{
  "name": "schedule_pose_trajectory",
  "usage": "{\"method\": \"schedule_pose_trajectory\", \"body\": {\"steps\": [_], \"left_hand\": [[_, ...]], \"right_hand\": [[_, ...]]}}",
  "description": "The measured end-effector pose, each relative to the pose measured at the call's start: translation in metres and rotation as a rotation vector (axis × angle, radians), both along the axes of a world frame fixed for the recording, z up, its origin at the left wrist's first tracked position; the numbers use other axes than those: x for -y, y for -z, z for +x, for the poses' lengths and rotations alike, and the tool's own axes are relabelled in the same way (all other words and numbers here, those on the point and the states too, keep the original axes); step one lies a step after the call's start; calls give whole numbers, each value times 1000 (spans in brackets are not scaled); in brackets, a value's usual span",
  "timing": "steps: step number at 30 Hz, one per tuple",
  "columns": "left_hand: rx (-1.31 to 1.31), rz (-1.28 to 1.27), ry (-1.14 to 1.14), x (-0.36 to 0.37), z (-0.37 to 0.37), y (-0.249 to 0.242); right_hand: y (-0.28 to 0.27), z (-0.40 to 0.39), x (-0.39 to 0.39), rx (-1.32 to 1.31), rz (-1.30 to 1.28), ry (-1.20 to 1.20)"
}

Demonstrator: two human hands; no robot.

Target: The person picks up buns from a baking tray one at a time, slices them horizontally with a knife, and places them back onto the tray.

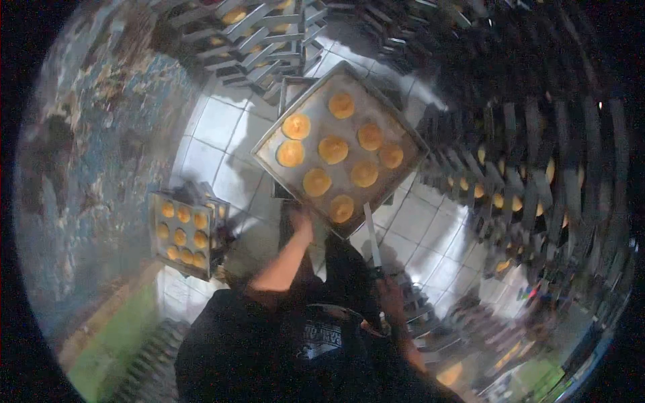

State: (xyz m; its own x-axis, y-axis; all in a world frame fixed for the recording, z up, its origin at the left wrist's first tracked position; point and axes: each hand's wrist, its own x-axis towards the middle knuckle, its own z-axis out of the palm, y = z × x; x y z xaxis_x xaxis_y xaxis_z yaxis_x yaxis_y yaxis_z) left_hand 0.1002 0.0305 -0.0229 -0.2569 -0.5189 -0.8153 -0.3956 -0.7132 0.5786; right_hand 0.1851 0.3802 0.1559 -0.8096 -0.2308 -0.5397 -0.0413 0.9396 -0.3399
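Note:
A square metal baking tray (403, 127) sits turned cornerwise ahead of me, with several round golden buns (333, 149) spread over it. My left hand (301, 225) is at the tray's near left edge, its fingers smeared by motion. In my right hand (388, 290) is the dark handle of a long flat-bladed knife (371, 235). The blade points forward, and its tip overlaps the tray's near right edge, close to the nearest bun (341, 209).
Another tray of buns (180, 235) stands at the left, low down. Racks (517, 174) with trays and buns line the right side, and another rack (269, 40) stands ahead. A worn wall (101, 161) rises at the left above white floor tiles (211, 124).

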Motion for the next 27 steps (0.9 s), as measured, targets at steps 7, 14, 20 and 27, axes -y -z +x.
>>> {"method": "schedule_pose_trajectory", "body": {"steps": [7, 14, 20, 27], "left_hand": [[-111, -197, 218, -69, 0, -15], [349, -359, -37, -21, 62, -17], [207, -351, -676, 53, 219, -68], [302, -498, -916, 177, 377, -3]], "right_hand": [[-99, -70, 43, 207, -261, 277], [-98, -106, 41, 332, -536, 118], [-109, -97, 121, 324, -665, -141], [-86, -49, 228, 532, -622, -194]]}}
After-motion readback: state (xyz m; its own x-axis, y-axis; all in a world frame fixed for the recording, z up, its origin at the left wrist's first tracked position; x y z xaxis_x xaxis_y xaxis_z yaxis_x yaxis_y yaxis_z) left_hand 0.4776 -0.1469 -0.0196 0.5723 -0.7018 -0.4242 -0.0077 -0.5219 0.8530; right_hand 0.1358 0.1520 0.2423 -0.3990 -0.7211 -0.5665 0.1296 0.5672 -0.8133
